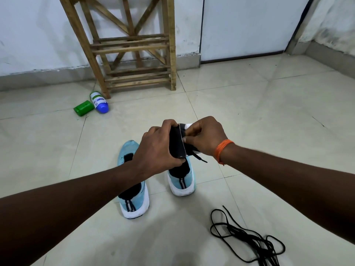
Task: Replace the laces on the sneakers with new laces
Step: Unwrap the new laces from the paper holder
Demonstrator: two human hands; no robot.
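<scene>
Two light blue sneakers with white soles stand side by side on the tiled floor, the left sneaker (132,189) and the right sneaker (182,181), heels toward me. Above the right one, my left hand (157,148) grips a black packet of new laces (177,143) with a card band. My right hand (205,137), an orange thread at its wrist, pinches the packet's other side. A black lace tip (200,158) hangs below the packet. A loose tangle of black laces (247,239) lies on the floor at the lower right.
A wooden rack (134,47) leans at the white wall ahead. A green container (83,108) and a bottle with a blue cap (99,102) lie on the floor by its left leg. A white door (249,25) is at the back right.
</scene>
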